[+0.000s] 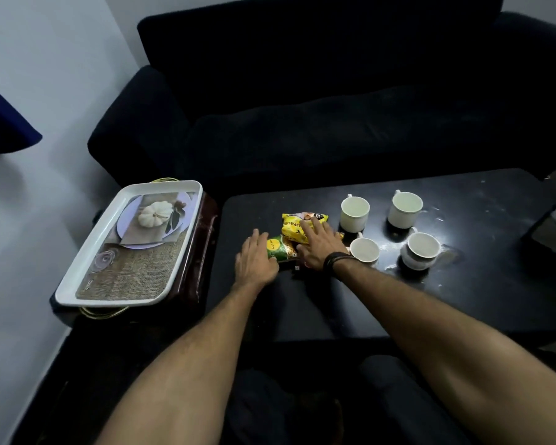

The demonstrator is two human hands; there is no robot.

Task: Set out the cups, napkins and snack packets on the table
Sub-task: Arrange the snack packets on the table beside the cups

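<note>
Several white cups stand on the black table [430, 300]: two at the back [354, 213] [404, 208] and two nearer [365, 250] [421, 252]. Left of them lie a yellow snack packet [297, 226] and a green snack packet [281, 248], overlapping. My right hand [318, 248] lies flat on the yellow packet, fingers spread. Spread the same way, my left hand [254, 260] rests against the green packet's left end. Neither hand lifts a packet. No napkins are visible.
A white tray [77, 284] with a printed pumpkin picture sits on a dark stool left of the table. A black sofa [302, 123] runs behind the table. A dark object [549, 232] lies at the table's right edge.
</note>
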